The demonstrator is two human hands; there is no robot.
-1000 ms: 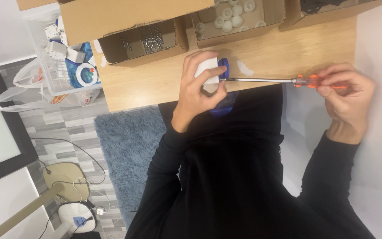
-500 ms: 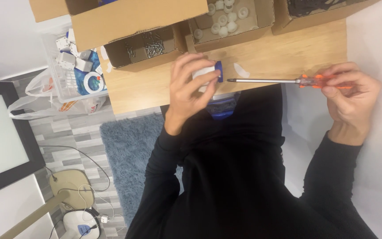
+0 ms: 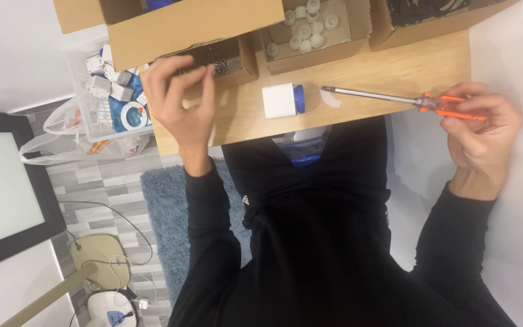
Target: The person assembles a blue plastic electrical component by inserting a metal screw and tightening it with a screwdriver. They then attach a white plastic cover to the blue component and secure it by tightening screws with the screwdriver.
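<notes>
Fingers of the left hand [image 3: 180, 100] are curled and pinched together at the mouth of a small cardboard box [image 3: 228, 60] of dark little parts; whether anything is caught between thumb and forefinger cannot be told. Over on the other side, the right hand [image 3: 482, 130] is wrapped around the orange handle of a screwdriver [image 3: 394, 98], its long metal shaft held level above the table [image 3: 382, 66], tip aimed toward the middle.

Between the two hands, a white cylindrical part with a blue cap [image 3: 282, 101] is lying on its side on the wood, touched by neither hand, just short of the screwdriver tip. A second blue and white piece [image 3: 304, 145] is seen at the table edge, against the dark clothing. Behind, a box of white round caps [image 3: 310, 27] is set.

By the look of it, the work is judged mid-way: the part is set down, a small piece is being sought in the box, and the driving with the tool is not yet done on this one.
</notes>
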